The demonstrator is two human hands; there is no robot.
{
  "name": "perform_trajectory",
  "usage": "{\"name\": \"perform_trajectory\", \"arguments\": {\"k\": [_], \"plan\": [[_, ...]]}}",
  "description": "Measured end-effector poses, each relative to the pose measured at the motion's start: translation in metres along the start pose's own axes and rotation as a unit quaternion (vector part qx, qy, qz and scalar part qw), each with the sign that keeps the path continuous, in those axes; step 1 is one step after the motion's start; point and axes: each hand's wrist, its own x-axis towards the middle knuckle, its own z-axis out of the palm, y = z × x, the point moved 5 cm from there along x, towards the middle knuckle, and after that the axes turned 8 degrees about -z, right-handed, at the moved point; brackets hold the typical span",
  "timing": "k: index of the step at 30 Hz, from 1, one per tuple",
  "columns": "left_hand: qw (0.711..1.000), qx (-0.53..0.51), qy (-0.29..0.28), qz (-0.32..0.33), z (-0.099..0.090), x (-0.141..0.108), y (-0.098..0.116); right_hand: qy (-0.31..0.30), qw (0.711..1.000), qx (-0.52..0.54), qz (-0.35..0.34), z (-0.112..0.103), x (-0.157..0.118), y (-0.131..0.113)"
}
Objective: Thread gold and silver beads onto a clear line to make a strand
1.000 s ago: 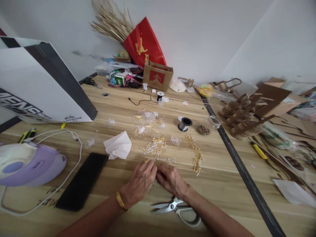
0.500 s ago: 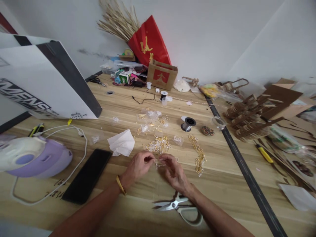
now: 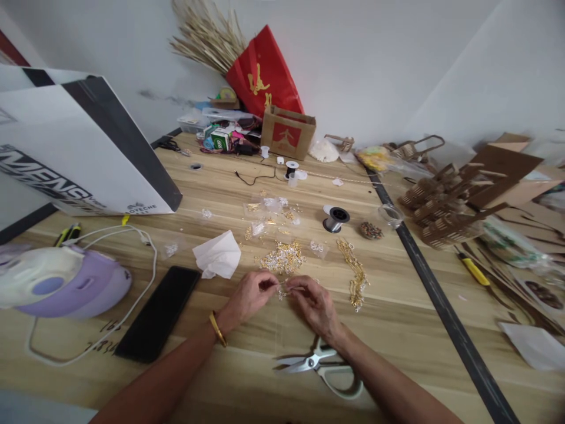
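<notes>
My left hand (image 3: 251,297) is pinched, with a thin strand with small silvery pieces (image 3: 281,293) at its fingertips. Facing it, my right hand (image 3: 316,309) has its thumb and fingers closed on the same strand; its fine detail is too small to make out. Just beyond the fingertips lies a pile of gold and silver beads (image 3: 282,257). Scissors with pale handles (image 3: 314,361) rest partly open below my right wrist, their handle partly behind the forearm. Gold chains (image 3: 353,277) lie to the right of my right hand.
A white tissue (image 3: 218,254) and a black phone (image 3: 159,312) lie left of my hands, near a purple-and-white appliance (image 3: 88,282). Small bags of findings (image 3: 265,224), a wire spool (image 3: 336,219) and a bead cluster (image 3: 371,230) are farther back. Woven baskets (image 3: 450,206) stand right.
My right hand's fingers have drawn in to a tighter pinch at the strand, and less of it shows beneath them. My left hand has barely moved. The view has shifted slightly.
</notes>
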Motion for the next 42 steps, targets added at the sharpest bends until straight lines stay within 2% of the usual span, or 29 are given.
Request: {"name": "perform_trajectory", "arguments": {"k": [11, 19, 28, 33, 42], "plan": [[1.0, 0.004, 0.001, 0.001, 0.001, 0.002, -0.004, 0.004, 0.999, -0.043, -0.028, -0.002, 0.001, -0.001], [1.0, 0.005, 0.003, -0.007, 0.001, 0.001, -0.001, 0.031, 0.999, -0.015, -0.013, -0.005, 0.002, 0.001], [1.0, 0.006, 0.004, -0.007, 0.003, 0.002, -0.006, 0.036, 0.999, -0.004, -0.029, -0.007, 0.003, -0.001], [1.0, 0.005, 0.002, -0.005, 0.004, 0.002, -0.005, 0.034, 0.997, -0.021, -0.061, -0.009, 0.006, -0.006], [1.0, 0.008, 0.001, 0.001, 0.004, 0.002, -0.004, 0.026, 0.997, -0.021, -0.062, -0.009, 0.008, -0.008]]}}
